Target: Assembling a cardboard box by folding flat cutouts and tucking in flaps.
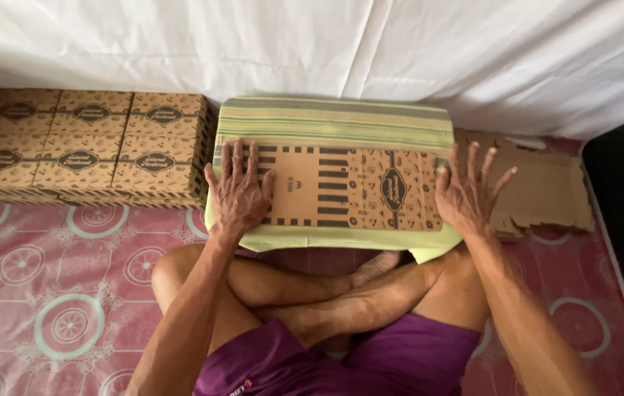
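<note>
A person sits cross-legged on a pink patterned floor mat (70, 293), seen from above, with a green striped cushion (334, 121) resting over the knees. A flat, unfolded cardboard box blank (356, 189), brown with dark stripes and an oval emblem, lies across the cushion at the centre of the view. The left hand (240, 192) presses palm-down on the blank's left end, at about 9 o'clock from its centre, its fingers (238, 158) spread flat and released, gripping nothing. The right hand (467, 194) rests at the blank's right edge, at about 3 o'clock, fingers splayed and open, with the heel of the hand touching the cardboard. At 10 o'clock from the cushion, just beside it, stands a stack of folded brown boxes (84, 143) with the same oval emblems. At 3 o'clock, beyond the right hand, lies a pile of flat plain cardboard sheets (546, 191). A white cloth (312, 44) hangs across the top of the view.
</note>
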